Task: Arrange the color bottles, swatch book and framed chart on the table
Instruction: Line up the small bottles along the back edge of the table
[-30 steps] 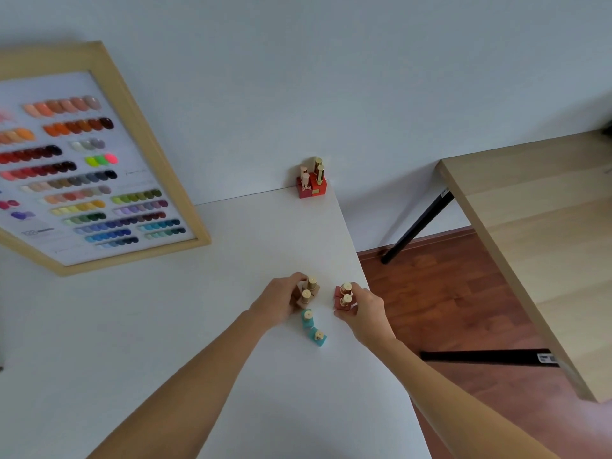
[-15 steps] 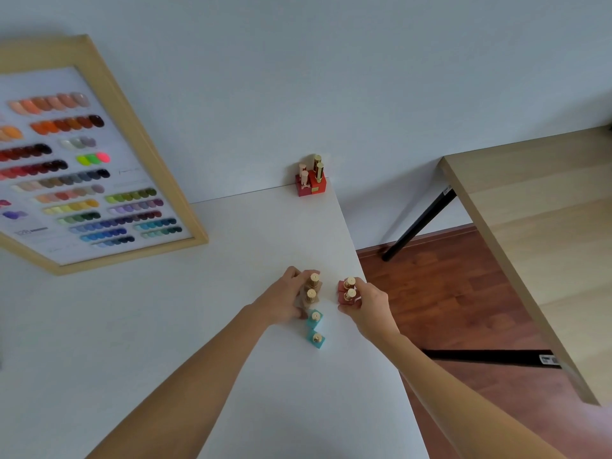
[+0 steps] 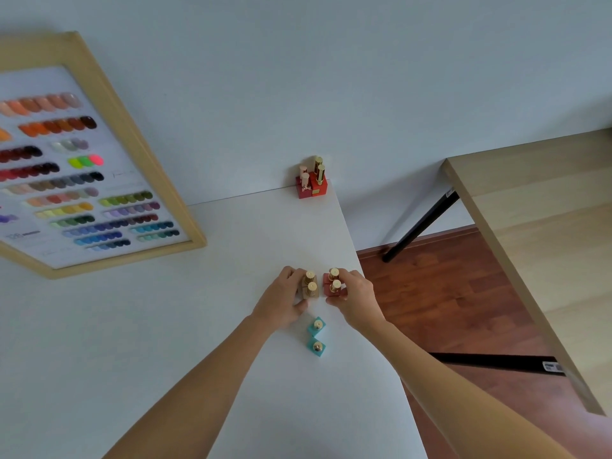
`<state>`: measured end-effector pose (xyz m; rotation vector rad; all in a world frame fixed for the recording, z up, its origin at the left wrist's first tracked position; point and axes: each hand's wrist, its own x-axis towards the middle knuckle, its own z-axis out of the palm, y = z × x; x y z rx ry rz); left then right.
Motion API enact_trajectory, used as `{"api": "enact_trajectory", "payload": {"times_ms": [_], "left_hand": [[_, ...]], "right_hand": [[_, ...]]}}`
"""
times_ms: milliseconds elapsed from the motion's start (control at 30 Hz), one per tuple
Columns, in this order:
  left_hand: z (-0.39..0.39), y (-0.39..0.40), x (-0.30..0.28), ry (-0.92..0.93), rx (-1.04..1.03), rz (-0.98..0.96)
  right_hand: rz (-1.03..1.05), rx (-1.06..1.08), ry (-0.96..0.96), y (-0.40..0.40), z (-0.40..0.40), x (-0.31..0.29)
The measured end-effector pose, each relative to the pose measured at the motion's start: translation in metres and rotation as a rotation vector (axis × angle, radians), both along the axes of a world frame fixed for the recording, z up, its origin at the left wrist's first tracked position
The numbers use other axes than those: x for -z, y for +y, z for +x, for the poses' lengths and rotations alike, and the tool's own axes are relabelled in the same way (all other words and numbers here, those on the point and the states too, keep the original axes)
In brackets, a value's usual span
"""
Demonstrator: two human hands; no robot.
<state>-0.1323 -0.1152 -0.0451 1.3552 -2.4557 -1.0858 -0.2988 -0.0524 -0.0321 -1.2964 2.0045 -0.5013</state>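
White table (image 3: 231,326): each grip clasps one bottle pair.

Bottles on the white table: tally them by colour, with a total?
Tan square bottles with gold caps: 2
Coral-red square bottles with gold caps: 2
Teal square bottles with gold caps: 2
Red bottles by the wall: 4
Total: 10

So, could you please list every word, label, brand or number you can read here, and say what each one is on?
Nothing here reads clearly.
Framed chart: dark print at its lower left corner, too blurred to read.
Red bottles by the wall: a small gold label, too small to read.
Sticker on the black bar under the wooden table: white with dark marks, illegible.
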Motion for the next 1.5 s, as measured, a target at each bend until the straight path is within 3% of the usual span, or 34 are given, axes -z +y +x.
{"api": "enact_trajectory", "payload": {"times_ms": [300, 700, 1033, 1267, 1500], "left_hand": [[0.012, -0.047, 0.001, 0.049, -0.124, -0.067], [0.001, -0.131, 0.004, 0.160, -0.349, -0.116], [-0.012, -0.153, 0.003, 0.202, -0.454, -0.118], [-0.032, -0.140, 0.009, 0.144, -0.667, -0.118], [-0.045, -0.151, 0.009, 0.159, -0.739, -0.104]], "right_hand": [[-0.062, -0.061, -0.004, -0.065, 0.019, -0.002], [-0.169, 0.020, -0.034, -0.159, 0.029, 0.006], [-0.212, 0.032, -0.064, -0.186, 0.024, 0.009], [-0.234, 0.387, -0.120, -0.173, -0.001, 0.013], [-0.209, 0.366, -0.068, -0.199, -0.028, 0.009]]}}
